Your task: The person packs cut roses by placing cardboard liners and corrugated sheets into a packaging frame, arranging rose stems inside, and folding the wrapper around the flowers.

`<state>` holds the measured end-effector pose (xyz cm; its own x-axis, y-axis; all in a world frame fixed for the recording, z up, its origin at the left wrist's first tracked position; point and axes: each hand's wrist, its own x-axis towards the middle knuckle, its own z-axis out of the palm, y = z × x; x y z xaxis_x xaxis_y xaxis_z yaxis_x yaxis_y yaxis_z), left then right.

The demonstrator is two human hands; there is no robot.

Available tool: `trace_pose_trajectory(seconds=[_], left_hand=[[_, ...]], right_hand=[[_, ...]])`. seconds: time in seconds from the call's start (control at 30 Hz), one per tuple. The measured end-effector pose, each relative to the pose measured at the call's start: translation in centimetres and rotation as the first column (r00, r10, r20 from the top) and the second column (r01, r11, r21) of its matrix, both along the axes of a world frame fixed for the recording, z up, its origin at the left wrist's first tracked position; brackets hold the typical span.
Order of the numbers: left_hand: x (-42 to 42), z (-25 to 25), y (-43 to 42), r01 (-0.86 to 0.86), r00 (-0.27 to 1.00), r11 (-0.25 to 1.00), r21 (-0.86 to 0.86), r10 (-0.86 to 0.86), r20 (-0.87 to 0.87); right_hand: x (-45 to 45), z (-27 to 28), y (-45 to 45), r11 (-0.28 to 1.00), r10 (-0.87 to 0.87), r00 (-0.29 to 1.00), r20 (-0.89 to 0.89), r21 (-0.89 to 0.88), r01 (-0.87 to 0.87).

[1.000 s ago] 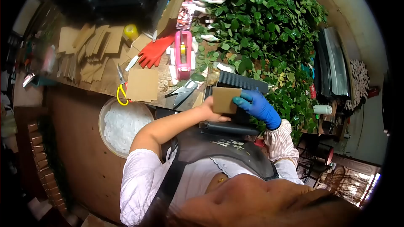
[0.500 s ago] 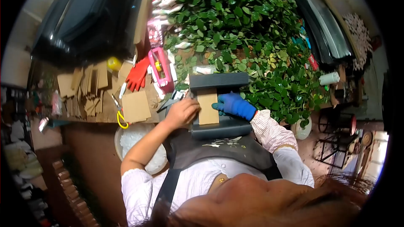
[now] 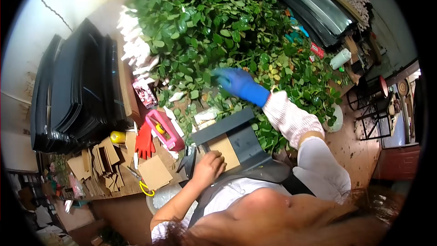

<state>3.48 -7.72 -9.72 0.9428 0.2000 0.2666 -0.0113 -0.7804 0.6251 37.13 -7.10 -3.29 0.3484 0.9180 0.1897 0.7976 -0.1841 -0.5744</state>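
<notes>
Find cardboard piece (image 3: 230,153) lying flat on black folded sheet (image 3: 251,149), near middle of scene, just on near side of raised flap. Resting bare left hand (image 3: 208,168) on left part of cardboard, with fingers bent; cannot tell true pinch from light press, with fingertips' undersides hidden. Holding blue-gloved right hand (image 3: 236,84) over near side of leafy pile (image 3: 205,23), well apart from cardboard; cannot tell finger spread or any hold through blur. Judge cardboard light, fairly stiff, dry rather than slick, unlikely to break but easy to crease at corners. Best taken by opposite long edges, thumb above, fingers beneath, or pinned flat under fingertips against sliding. Judge black sheet thin, springy and smoother, so more apt to slip; best steadied at folded flap. Treat leaves as soft and easily bruised; best handled with loose fingers. Note pink tape dispenser (image 3: 175,140) to left of sheet, with red glove (image 3: 144,142) farther left.
</notes>
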Motion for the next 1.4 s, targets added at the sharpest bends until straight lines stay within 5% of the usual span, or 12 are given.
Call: trace_pose_trajectory(seconds=[0.1, 0.2, 0.23, 0.3, 0.5, 0.6, 0.7, 0.8, 0.93, 1.07, 1.17, 1.4], left_hand=[[-0.1, -0.2, 0.1, 0.016, 1.0, 1.0, 0.009, -0.016, 0.008], [-0.3, -0.8, 0.0, 0.004, 1.0, 1.0, 0.004, -0.004, 0.007], [-0.4, -0.5, -0.1, -0.002, 1.0, 1.0, -0.006, 0.002, -0.001], [-0.3, -0.5, -0.2, -0.013, 1.0, 1.0, -0.001, 0.013, 0.0], [-1.1, -0.4, 0.1, -0.026, 0.998, 0.999, 0.037, 0.028, -0.061], [-1.8, -0.9, 0.6, -0.046, 0.991, 0.994, -0.097, 0.033, -0.129], [-1.8, -0.4, 0.6, -0.081, 0.994, 0.944, -0.321, 0.053, -0.095], [-1.9, -1.9, 0.6, 0.005, 0.996, 0.994, -0.107, -0.015, -0.092], [-1.9, -1.5, 0.5, 0.023, 0.998, 0.995, -0.093, -0.029, -0.064], [-2.5, -5.4, 0.8, 0.012, 0.988, 0.99, -0.14, -0.034, -0.153], [-2.5, -5.4, 1.9, 0.088, 0.97, 0.978, -0.188, -0.127, -0.209], [-0.2, 0.2, 4.2, 0.051, 0.944, 0.916, -0.398, -0.175, -0.281]], right_hand=[[5.6, -8.8, 5.2, 0.938, -0.067, 0.798, 0.599, -0.236, 0.256], [9.1, -14.2, 6.9, 0.824, 0.231, 0.782, 0.578, -0.544, 0.159], [10.0, -14.3, 6.1, 0.939, 0.204, 0.76, 0.617, -0.343, 0.026], [11.1, -11.0, 5.5, 0.903, 0.207, 0.895, 0.396, -0.43, -0.018], [4.3, 8.1, -7.5, 0.958, 0.173, 0.799, 0.576, 0.092, -0.273], [1.7, 10.7, -15.9, 0.923, 0.384, 0.834, 0.396, -0.199, -0.33], [1.1, 4.5, -21.5, 0.869, 0.431, 0.846, 0.312, -0.395, -0.297], [0.3, -1.4, -23.1, 0.722, 0.476, 0.855, 0.205, -0.647, -0.247], [2.3, 5.5, -16.2, 0.473, 0.368, 0.929, 0.037, -0.868, -0.153], [9.7, 11.0, -3.6, 0.971, 0.193, 0.925, 0.329, -0.201, -0.131], [16.7, 13.2, 10.4, 0.981, -0.019, 0.724, 0.689, 0.154, -0.122], [23.7, 13.8, 29.6, 0.912, -0.385, 0.29, 0.876, 0.312, 0.268]])
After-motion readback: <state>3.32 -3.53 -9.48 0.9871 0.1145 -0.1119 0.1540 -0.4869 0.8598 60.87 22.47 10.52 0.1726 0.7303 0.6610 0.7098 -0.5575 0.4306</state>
